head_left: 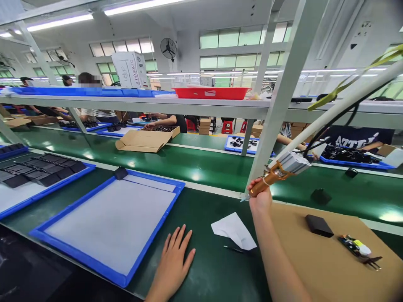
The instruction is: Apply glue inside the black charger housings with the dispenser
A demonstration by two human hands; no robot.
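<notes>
My right hand (260, 197) is wrapped round the copper-coloured barrel of a dispensing gun (277, 171), whose silver back end joins a thick white hose and black cable. Its narrow tip points down to the left, beside a white frame post. With fingers stretched out, my left hand (176, 258) lies palm down on the green work surface, just right of a blue-rimmed tray (126, 280) with a pale lining. Between my hands are a crumpled white cloth or paper (234, 230) and a thin dark stick-like piece (233, 248).
On brown cardboard (302, 256) at right lie a black case (319, 225) and a circuit board with plug prongs (355, 246). Another tray (47, 194) holds several black cases (44, 167). A shelf with a red bin (212, 93) crosses ahead. Several people sit beyond the green belt (201, 165).
</notes>
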